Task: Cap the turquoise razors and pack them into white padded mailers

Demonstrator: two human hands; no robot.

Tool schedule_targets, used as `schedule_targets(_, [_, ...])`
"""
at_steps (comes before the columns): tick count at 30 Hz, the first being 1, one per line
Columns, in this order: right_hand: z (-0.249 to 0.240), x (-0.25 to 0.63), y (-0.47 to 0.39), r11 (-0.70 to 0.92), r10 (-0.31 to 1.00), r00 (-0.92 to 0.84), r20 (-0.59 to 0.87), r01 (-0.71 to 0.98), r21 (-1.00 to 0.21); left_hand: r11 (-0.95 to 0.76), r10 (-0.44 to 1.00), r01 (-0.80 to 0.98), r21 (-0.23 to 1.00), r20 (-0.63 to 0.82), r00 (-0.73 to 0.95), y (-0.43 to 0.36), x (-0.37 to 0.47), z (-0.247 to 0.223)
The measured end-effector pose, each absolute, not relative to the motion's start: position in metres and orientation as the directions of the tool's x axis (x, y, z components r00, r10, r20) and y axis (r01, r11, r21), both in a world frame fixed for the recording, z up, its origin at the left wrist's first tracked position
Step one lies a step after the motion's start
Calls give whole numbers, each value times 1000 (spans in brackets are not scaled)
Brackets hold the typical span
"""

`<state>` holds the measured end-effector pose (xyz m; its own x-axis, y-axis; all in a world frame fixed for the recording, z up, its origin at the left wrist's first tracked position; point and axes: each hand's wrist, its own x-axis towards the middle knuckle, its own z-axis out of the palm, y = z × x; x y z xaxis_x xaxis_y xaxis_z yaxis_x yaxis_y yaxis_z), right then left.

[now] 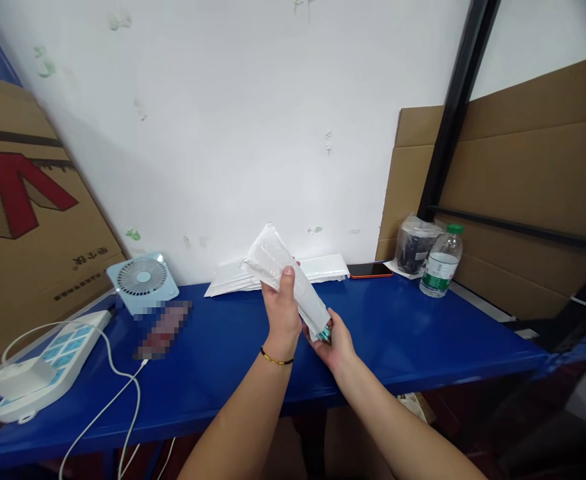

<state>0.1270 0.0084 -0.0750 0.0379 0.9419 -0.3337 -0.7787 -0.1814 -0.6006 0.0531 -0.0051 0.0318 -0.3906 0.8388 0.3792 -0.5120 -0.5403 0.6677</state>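
Note:
A white bubble mailer [305, 293] is held at a slant above the table, its upper end pointing to the back left. My left hand [283, 307] is wrapped around its middle, thumb lying on top. At the lower right end, my right hand [340, 343] closes around the mailer's edge. Small teal pieces [325, 333] stick out of that end, partly covered by the fingers, and their kind is not clear. Behind the hands, a stack of flat white mailers [325, 267] lies against the wall.
On the blue table [213, 373], a fan [145, 280], a blurred-out flat object [163, 333] and a power strip [67, 360] with white cables stand left. A phone [371, 270], a bagged dark cup [413, 247] and a water bottle [441, 267] are at back right. Cardboard flanks both sides.

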Motion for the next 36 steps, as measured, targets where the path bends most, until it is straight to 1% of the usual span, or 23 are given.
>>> schedule_targets(2, [-79,124,12,-210,947,31,-320,-694,-688,-585,807,-494,644,398,-437,0,50,30])
schedule_targets(4, [-80,122,19,-197,961,65,-270,-525,-828,-628,773,-492,603,412,-482,6,46,27])
schedule_targets(6, [-79,124,30,-144,973,125,-196,-336,-931,-657,747,-488,574,412,-522,13,40,23])
schedule_targets(9, [-80,137,50,-78,973,205,-108,-147,-986,-687,712,-484,542,366,-599,22,28,15])
schedule_targets(11, [-82,152,62,-49,964,260,-57,-38,-998,-702,690,-490,516,325,-646,28,19,7])
schedule_targets(13, [-84,169,71,-12,948,316,24,113,-994,-705,682,-496,507,293,-670,34,11,-2])
schedule_targets(15, [-85,185,77,25,927,353,126,279,-960,-698,681,-489,523,273,-679,38,6,-10])
schedule_targets(17, [-86,194,80,54,905,358,229,437,-898,-692,679,-462,555,282,-678,40,3,-15])
schedule_targets(20, [-88,194,80,80,889,313,335,615,-784,-697,670,-384,606,360,-649,39,1,-16])
schedule_targets(23, [-91,185,79,96,889,242,389,733,-674,-717,651,-292,633,459,-604,36,-1,-11])
schedule_targets(25, [-93,180,79,99,892,201,404,787,-609,-717,657,-251,650,509,-556,37,-3,-5])
schedule_targets(28, [-95,180,79,85,898,173,404,833,-546,-695,696,-254,673,540,-473,42,-7,3])
schedule_targets(31, [-92,182,75,93,896,140,423,870,-485,-698,697,-306,647,518,-495,51,-11,9])
schedule_targets(33, [-87,181,70,186,880,49,472,880,-437,-706,686,-335,624,484,-544,56,-14,11])
schedule_targets(36, [-79,171,61,436,805,-192,561,833,-340,-706,683,-371,603,441,-582,59,-17,10])
